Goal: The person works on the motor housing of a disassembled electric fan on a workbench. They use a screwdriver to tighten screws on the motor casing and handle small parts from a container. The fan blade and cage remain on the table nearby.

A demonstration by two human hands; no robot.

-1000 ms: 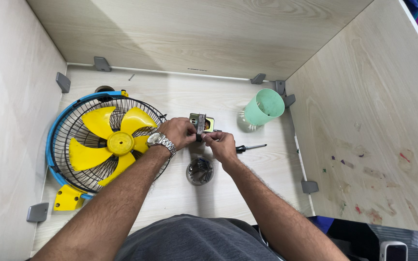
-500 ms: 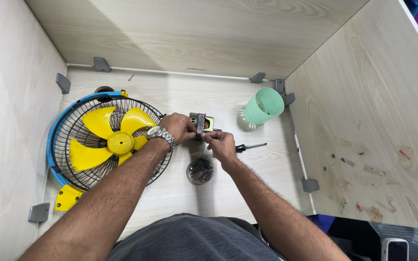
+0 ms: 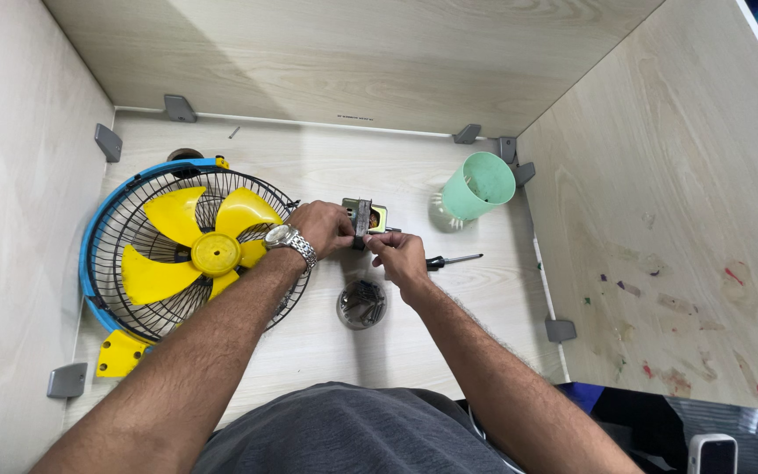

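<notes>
Nearest me on the bench, I see a small clear cup of screws. Just beyond it, my left hand and right hand both pinch shut on a small fan motor, held over the bench beside the yellow fan. Farther back, a screwdriver lies right, and a green cup rests tipped near the wall.
</notes>
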